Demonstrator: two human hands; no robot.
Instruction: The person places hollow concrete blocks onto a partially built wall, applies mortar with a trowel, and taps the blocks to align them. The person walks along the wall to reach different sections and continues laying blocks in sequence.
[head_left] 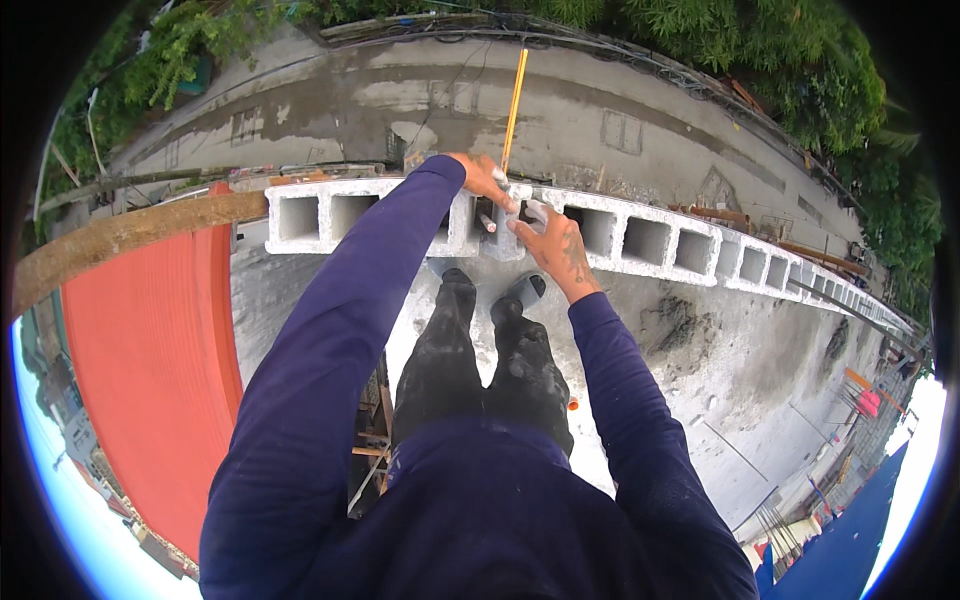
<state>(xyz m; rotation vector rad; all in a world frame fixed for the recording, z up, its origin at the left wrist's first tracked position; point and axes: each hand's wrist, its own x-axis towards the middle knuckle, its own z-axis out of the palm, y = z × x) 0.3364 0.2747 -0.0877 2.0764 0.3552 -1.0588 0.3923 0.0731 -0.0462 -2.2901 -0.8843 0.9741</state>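
The row of hollow concrete blocks [619,238] lies across the space just ahead of your shoes [528,288], along the edge of a pale slab [640,400]. Your left hand [478,178] reaches over to the far side of the row, its fingers bent down at a joint; you cannot tell from here whether they grip anything. Your right hand [558,250] is just beside it, thumb and fingers a little apart and touching the block top; what lies between them is too small to tell. Both sets of fingertips look whitened.

The blocks should be heavy, stiff and rough, so slipping seems unlikely, but the thin walls between the hollows could chip. The surest hold would be on the thicker outer walls, one hand at each end. A short pinkish stub [488,223] sits in the hollow below your left hand.

The row's long axis runs left to right, bent by the lens, trailing far to your right; the hollows open upward toward you. A thin yellow bar [515,110] points away from you, roughly square to the row, its near end by your left hand.
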